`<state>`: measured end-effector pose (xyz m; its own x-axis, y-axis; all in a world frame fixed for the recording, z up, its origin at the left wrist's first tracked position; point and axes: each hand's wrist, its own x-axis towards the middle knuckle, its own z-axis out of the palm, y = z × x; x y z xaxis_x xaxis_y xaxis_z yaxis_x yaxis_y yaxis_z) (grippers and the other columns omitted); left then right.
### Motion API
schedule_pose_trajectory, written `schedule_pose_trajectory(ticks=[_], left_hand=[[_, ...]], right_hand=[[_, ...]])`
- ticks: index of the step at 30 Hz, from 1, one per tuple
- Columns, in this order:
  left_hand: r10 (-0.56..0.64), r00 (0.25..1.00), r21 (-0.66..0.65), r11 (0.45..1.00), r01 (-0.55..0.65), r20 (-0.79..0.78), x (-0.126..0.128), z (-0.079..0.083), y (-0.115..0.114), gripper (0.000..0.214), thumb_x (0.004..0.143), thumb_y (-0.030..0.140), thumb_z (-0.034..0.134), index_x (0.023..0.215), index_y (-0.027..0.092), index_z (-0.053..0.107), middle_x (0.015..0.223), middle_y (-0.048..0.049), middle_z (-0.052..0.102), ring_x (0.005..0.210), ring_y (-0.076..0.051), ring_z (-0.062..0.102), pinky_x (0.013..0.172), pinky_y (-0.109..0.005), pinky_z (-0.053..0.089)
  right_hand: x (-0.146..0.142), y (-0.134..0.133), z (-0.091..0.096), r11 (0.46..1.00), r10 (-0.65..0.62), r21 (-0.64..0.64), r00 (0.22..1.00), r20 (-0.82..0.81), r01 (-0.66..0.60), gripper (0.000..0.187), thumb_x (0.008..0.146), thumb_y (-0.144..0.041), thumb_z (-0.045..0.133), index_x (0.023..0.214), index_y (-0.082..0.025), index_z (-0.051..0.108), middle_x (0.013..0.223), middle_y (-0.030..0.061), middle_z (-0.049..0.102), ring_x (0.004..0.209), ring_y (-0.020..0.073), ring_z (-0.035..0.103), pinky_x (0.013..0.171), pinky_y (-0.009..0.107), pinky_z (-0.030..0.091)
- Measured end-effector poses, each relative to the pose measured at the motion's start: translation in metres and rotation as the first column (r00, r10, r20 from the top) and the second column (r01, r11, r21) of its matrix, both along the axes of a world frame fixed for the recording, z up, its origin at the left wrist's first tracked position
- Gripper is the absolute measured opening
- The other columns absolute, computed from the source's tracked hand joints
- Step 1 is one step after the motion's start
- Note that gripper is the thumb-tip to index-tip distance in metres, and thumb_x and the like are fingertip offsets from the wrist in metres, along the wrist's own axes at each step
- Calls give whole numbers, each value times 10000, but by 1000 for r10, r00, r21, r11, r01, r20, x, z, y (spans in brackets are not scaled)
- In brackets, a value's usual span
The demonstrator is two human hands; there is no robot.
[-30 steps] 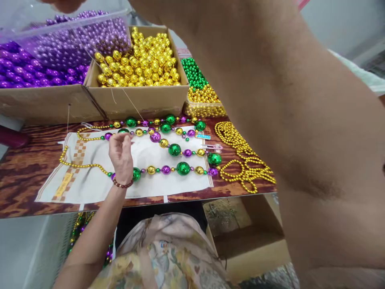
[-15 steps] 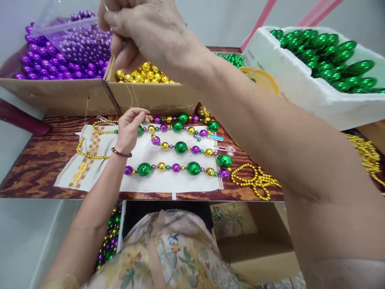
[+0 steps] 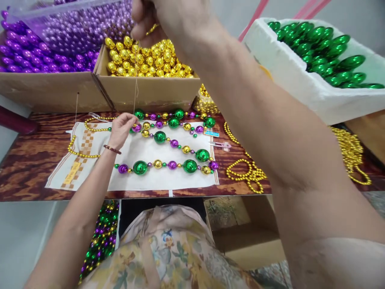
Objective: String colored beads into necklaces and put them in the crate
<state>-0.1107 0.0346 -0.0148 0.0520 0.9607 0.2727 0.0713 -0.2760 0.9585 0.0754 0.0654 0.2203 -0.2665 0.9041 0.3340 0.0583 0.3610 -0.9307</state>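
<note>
Closest to the camera, a bare right arm [image 3: 246, 92] crosses the scene, its right hand [image 3: 174, 18] raised to the top edge with fingers curled; whether they grip anything cannot be told. Below, the worker wears a floral garment [image 3: 177, 257], beside an open carton [image 3: 255, 255] and a bin of mixed beads [image 3: 100, 237] under the table [image 3: 27, 176].

On the tabletop, a white cloth [image 3: 168, 182] lies beneath a strand of green, purple and gold beads [image 3: 160, 137], laid out in several rows. The left hand [image 3: 122, 127], a brown bracelet [image 3: 112, 149] at its wrist, is poised over the cloth beside the strand, thumb and fingertips pinched on a thin thread [image 3: 135, 94] that rises toward the right hand. To the right lie a pink-handled tool [image 3: 221, 145], a blue label [image 3: 211, 133] and loops of gold bead chain [image 3: 240, 172].

Along the back stand cardboard boxes of purple beads [image 3: 25, 48] and gold beads [image 3: 156, 58], with lighter purple beads [image 3: 81, 28] in a clear container above the purple. At far right, a white foam box [image 3: 276, 68] holds long green beads [image 3: 351, 62].
</note>
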Motion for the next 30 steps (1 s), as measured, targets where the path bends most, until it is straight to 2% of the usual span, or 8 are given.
schedule_pose_trajectory(ticks=[3, 6, 8, 11, 16, 20, 25, 30], left_hand=[[-34, 992, -31, 999, 31, -119, -1, -19, -16, 165, 837, 320, 660, 847, 159, 692, 791, -34, 708, 749, -149, 641, 711, -258, 498], [-7, 973, -7, 1000, 5, -230, 1, -30, -25, 184, 850, 337, 637, 868, 167, 704, 865, -51, 721, 810, -171, 641, 751, -282, 496], [12, 963, -4, 1000, -14, -268, 6, -35, -28, 187, 855, 340, 626, 882, 175, 710, 899, -55, 722, 832, -180, 636, 776, -295, 495], [20, 967, -74, 996, -40, -254, 19, -41, -31, 195, 868, 344, 599, 910, 181, 699, 941, -62, 718, 878, -191, 637, 833, -317, 495], [-26, 969, -152, 988, -12, -245, 45, -53, -36, 183, 864, 313, 568, 846, 170, 681, 999, -102, 732, 969, -233, 664, 904, -365, 504], [-130, 953, -171, 982, 85, -275, 70, -52, -39, 138, 849, 261, 585, 808, 191, 696, 1043, -91, 747, 1043, -247, 675, 936, -363, 508], [-261, 913, -190, 959, 209, -313, 93, -45, -43, 121, 850, 234, 606, 812, 210, 719, 974, -49, 766, 868, -201, 698, 809, -304, 546], [-122, 915, -152, 986, 68, -383, 71, -45, -39, 171, 903, 257, 562, 884, 183, 715, 991, -93, 730, 938, -222, 662, 866, -344, 517]], right_hand=[[14, -11, -8, 992, -120, 37, 990, 74, 117, 235, 970, -44, 372, 963, -30, 606, 470, -146, 519, 502, 40, 632, 583, 215, 583], [33, -18, -13, 990, -118, 78, 992, -34, 120, 251, 960, 23, 398, 825, -71, 587, 454, -127, 484, 408, 53, 536, 413, 114, 470], [45, -23, -16, 988, -110, 104, 991, -80, 118, 285, 957, 42, 407, 777, -93, 581, 459, -110, 477, 379, 58, 492, 345, 117, 383], [61, -33, -25, 985, -95, 131, 986, -138, 113, 262, 958, 14, 446, 784, -112, 597, 491, -93, 501, 376, 49, 486, 348, 143, 369], [94, -56, -60, 995, -103, -26, 984, -148, 101, 144, 939, -118, 558, 833, -148, 650, 561, -55, 543, 432, 67, 541, 420, 185, 439], [136, -73, -84, 972, -235, -81, 944, -232, 222, 65, 878, -258, 692, 841, -208, 712, 576, -38, 515, 455, 86, 518, 431, 225, 420], [179, -91, -96, 935, -353, -51, 911, -214, 350, 38, 823, -275, 760, 834, -248, 784, 584, 8, 547, 487, 122, 535, 426, 265, 413], [173, -94, -109, 923, -383, -79, 920, -88, 377, 54, 850, -291, 735, 873, -249, 761, 633, -9, 611, 535, 140, 615, 508, 287, 513]])
